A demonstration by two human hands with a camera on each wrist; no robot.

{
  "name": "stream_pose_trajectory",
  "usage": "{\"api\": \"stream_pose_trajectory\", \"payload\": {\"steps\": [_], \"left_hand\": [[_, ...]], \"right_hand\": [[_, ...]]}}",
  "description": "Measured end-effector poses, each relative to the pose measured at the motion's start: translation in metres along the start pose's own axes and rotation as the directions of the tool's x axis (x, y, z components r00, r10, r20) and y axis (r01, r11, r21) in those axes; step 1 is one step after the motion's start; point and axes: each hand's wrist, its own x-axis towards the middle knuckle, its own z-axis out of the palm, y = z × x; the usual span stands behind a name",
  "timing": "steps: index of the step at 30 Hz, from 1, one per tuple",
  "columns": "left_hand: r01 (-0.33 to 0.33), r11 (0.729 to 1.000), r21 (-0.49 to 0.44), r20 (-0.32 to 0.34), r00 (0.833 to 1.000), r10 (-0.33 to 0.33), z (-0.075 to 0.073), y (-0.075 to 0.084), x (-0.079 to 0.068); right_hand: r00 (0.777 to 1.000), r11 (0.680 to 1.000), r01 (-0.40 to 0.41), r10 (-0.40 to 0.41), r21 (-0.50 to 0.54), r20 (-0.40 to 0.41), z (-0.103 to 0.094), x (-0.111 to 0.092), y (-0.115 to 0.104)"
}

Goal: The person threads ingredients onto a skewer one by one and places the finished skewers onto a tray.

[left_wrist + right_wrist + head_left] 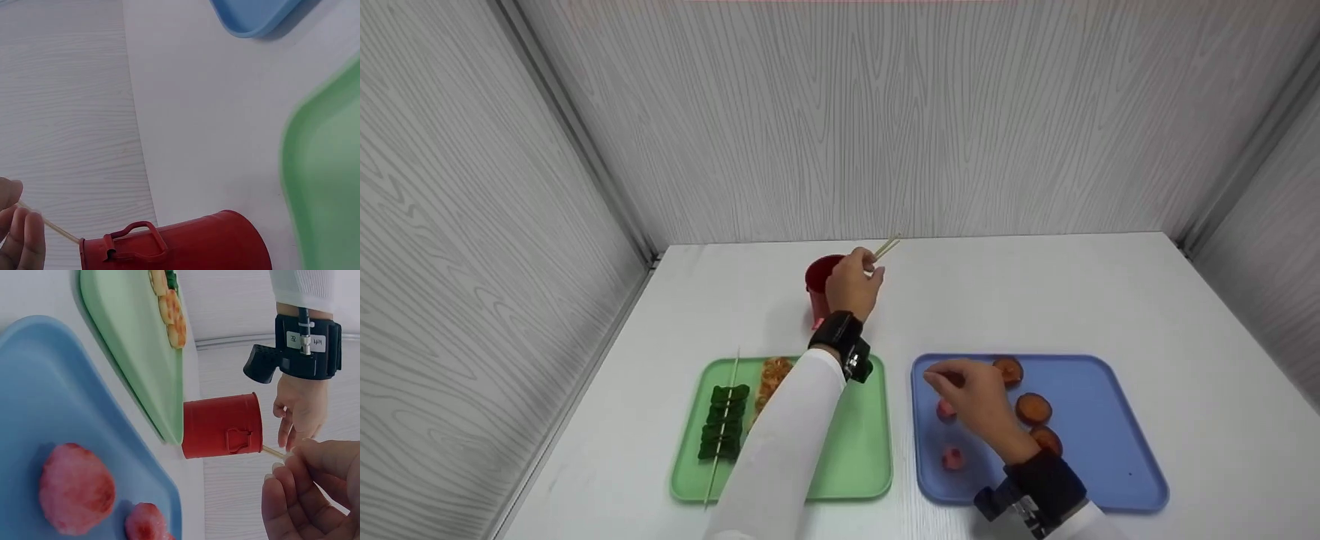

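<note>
My left hand (855, 283) is beside the red bucket (819, 279), pinching a thin wooden skewer between thumb and fingers. In the left wrist view the skewer (56, 228) runs from those fingertips to the bucket's rim; its lower part is hidden. In the head view, thin skewer ends (889, 245) stick out beyond the hand. Over the left part of the blue tray (1110, 450) hovers my right hand (976, 401), fingers loosely bent, thumb near the index fingertip, nothing visible between them. Pink ball-shaped pieces (952, 458) and several round brown pieces (1033, 409) lie below and beside it.
On the left stands a green tray (855, 457). It bears a skewer threaded with dark green pieces (724, 424) and golden-brown pieces (774, 375), partly covered by the left sleeve. Grey wood-grain walls (885, 120) enclose the white table (1035, 300) at the back and sides.
</note>
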Motion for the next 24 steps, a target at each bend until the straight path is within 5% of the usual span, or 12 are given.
{"api": "stream_pose_trajectory", "payload": {"steps": [16, 24], "left_hand": [[-0.019, 0.998, 0.066, 0.007, 1.000, 0.019, 0.009, -0.015, 0.011], [-0.012, 0.987, 0.162, -0.051, 0.998, 0.020, 0.009, -0.029, 0.014]], "right_hand": [[0.996, 0.996, -0.091, 0.091, 0.017, 0.004, 0.016, 0.021, -0.002], [0.999, 0.998, -0.043, 0.042, 0.041, 0.022, 0.031, 0.027, -0.006]]}}
